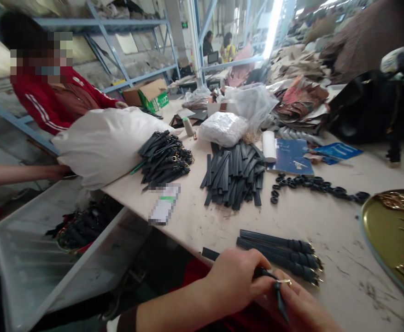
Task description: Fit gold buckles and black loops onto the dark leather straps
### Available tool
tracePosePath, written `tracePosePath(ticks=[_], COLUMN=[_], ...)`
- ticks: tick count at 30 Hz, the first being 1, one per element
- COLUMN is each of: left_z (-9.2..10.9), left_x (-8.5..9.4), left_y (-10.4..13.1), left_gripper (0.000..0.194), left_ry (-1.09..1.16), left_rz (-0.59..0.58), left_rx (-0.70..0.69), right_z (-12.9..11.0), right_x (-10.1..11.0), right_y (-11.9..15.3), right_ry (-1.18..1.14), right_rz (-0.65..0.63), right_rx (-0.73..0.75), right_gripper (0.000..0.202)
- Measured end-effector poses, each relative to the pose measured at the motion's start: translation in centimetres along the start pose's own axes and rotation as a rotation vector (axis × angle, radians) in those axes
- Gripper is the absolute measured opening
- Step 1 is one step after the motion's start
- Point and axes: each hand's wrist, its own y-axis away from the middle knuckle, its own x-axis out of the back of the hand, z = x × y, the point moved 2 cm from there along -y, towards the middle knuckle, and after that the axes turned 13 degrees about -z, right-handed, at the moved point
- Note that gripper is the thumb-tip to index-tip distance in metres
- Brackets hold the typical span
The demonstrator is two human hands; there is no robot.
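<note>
At the table's near edge my left hand (234,276) is closed round a black strap (210,253), whose flat end sticks out to the left. My right hand (301,302) pinches the same strap by its gold buckle (284,281). The strap's other end hangs down between my hands. Just beyond them several finished-looking straps with buckles (274,249) lie side by side. A pile of flat black strips (234,173) sits further back, with small black loops (315,184) to its right. A round tray (377,240) of gold buckles stands at the right.
A heap of buckled straps (165,159) lies beside a large white sack (100,140). A person in a red jacket (63,101) stands behind the sack. Another person's arm (22,173) reaches in from the left, above a plastic bin (18,258). A black bag (364,106) stands back right.
</note>
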Motion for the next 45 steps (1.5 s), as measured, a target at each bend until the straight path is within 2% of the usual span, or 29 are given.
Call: tracePosePath(ticks=[2, 4, 7, 9, 11, 12, 14, 16, 17, 19, 23, 27, 31, 33, 35, 37, 39, 43, 45], left_z=[0.3, 0.6, 1.1, 1.2, 0.9, 0.8, 0.5, 0.4, 0.4, 0.4, 0.1, -0.1, -0.1, -0.1, 0.0, 0.0, -0.1, -0.6, -0.9], left_x=[-0.1, -0.2, -0.7, -1.3, -1.9, -2.2, -2.7, -2.9, -2.9, -3.0, -3.4, -4.1, -4.2, -4.3, -4.4, -4.4, -4.1, -2.6, -2.3], left_y=[0.6, 1.5, 2.6, 3.1, 3.2, 3.3, 3.4, 3.6, 3.7, 4.0, 4.4, 4.5, 4.4, 4.3, 4.0, 3.7, 3.3, 2.7, 2.3], left_gripper=[0.018, 0.022, 0.028, 0.028, 0.026, 0.025, 0.023, 0.022, 0.022, 0.025, 0.024, 0.024, 0.024, 0.024, 0.024, 0.026, 0.031, 0.035, 0.035], left_ry=[0.084, 0.204, 0.441, 0.603, 0.696, 0.715, 0.725, 0.752, 0.775, 0.823, 0.854, 0.916, 0.933, 0.888, 0.879, 0.918, 0.977, 1.08, 1.141], left_rz=[-0.014, -0.031, -0.111, -0.182, -0.211, -0.215, -0.242, -0.319, -0.36, -0.4, -0.339, -0.367, -0.406, -0.409, -0.412, -0.417, -0.446, -0.589, -0.602], left_rx=[0.017, 0.054, 0.053, 0.031, 0.026, 0.029, 0.023, -0.014, -0.034, -0.053, -0.016, 0.009, 0.035, 0.052, 0.052, 0.039, 0.042, 0.118, 0.164], right_z=[0.0, -0.4, -1.0, -1.1, -0.8, -0.6, -0.3, 0.1, 0.2, 0.4, 1.1, 1.7, 1.5, 1.3, 1.2, 1.2, 1.3, 1.5, 1.5], right_x=[0.5, 1.1, 1.4, 0.8, -0.1, -0.5, -1.2, -1.6, -1.6, -1.7, -1.8, -1.7, -1.4, -1.3, -1.1, -0.9, -0.4, 0.7, 1.0], right_y=[0.6, 1.2, 2.3, 3.0, 3.6, 3.8, 4.0, 4.1, 4.2, 4.4, 4.7, 5.2, 5.4, 5.4, 5.3, 5.1, 4.8, 3.8, 3.3], right_ry=[0.05, 0.179, 0.574, 0.869, 1.052, 1.096, 1.122, 1.1, 1.094, 1.108, 1.172, 1.202, 1.413, 1.473, 1.406, 1.235, 1.018, 0.61, 0.429], right_rz=[0.038, 0.148, 0.406, 0.566, 0.63, 0.6, 0.447, 0.309, 0.281, 0.278, 0.225, 0.161, 0.179, 0.144, 0.091, 0.076, 0.103, 0.162, 0.154], right_rx=[0.041, 0.137, 0.34, 0.448, 0.506, 0.505, 0.433, 0.352, 0.338, 0.347, 0.32, 0.264, 0.235, 0.226, 0.213, 0.219, 0.246, 0.251, 0.232], right_gripper=[0.029, 0.031, 0.035, 0.032, 0.027, 0.027, 0.024, 0.02, 0.02, 0.02, 0.02, 0.019, 0.015, 0.013, 0.013, 0.015, 0.018, 0.025, 0.026])
